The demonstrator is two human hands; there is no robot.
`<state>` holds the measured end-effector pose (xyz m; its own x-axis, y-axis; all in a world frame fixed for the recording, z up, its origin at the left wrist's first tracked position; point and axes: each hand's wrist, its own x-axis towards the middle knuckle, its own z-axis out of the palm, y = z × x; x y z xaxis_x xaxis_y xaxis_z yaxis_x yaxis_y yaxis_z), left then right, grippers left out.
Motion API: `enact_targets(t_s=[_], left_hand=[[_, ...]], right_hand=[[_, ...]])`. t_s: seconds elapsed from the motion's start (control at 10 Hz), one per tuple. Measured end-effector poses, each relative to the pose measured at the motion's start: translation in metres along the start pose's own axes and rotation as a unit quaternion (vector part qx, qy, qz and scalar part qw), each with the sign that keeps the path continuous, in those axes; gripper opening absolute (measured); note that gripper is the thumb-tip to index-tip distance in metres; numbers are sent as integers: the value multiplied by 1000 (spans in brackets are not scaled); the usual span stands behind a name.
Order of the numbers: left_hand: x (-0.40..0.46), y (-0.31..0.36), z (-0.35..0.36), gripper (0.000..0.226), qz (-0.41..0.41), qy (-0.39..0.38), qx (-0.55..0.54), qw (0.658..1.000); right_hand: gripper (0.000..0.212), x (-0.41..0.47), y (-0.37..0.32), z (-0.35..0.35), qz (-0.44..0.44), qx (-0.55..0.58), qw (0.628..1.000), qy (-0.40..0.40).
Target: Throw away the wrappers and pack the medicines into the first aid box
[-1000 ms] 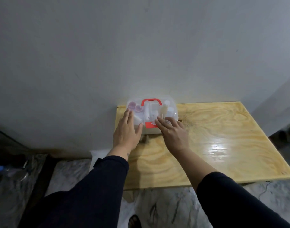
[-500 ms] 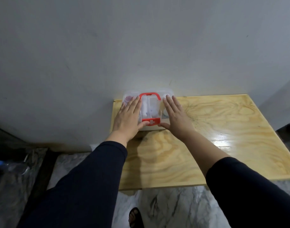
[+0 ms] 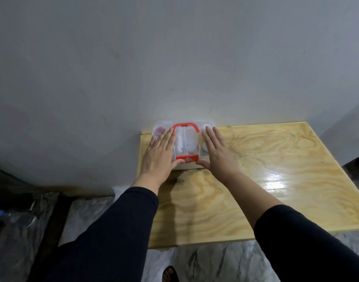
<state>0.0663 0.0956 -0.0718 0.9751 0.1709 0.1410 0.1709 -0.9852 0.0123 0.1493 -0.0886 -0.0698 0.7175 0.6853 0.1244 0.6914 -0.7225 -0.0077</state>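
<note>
First aid box [image 3: 185, 144] lies under both flat, spread hands: left [image 3: 160, 154]; right [image 3: 218, 154]

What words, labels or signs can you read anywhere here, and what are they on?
No readable words or numbers.
White cross sign, no lettering: on the red latch of the first aid box.
Items inside the box: any print is too blurred to read.

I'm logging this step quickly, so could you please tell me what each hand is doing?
Left hand: open, flat on the first aid box lid.
Right hand: open, flat on the lid, gripping nothing.
</note>
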Motion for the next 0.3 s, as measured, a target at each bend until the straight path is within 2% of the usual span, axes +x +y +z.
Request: enact_targets(t_s=[0.1, 0.2, 0.3], left_hand=[[1, 1, -7, 90, 7, -9, -20, 1000], [-6, -5, -19, 85, 15, 8, -58, 998], [-56, -13, -17, 68, -9, 109, -140, 984]], right_hand=[[95, 0, 1, -16, 5, 51, 997, -61], [90, 5, 5, -52, 11, 116, 989, -93], [75, -3, 11, -108, 8, 167, 986, 12]])
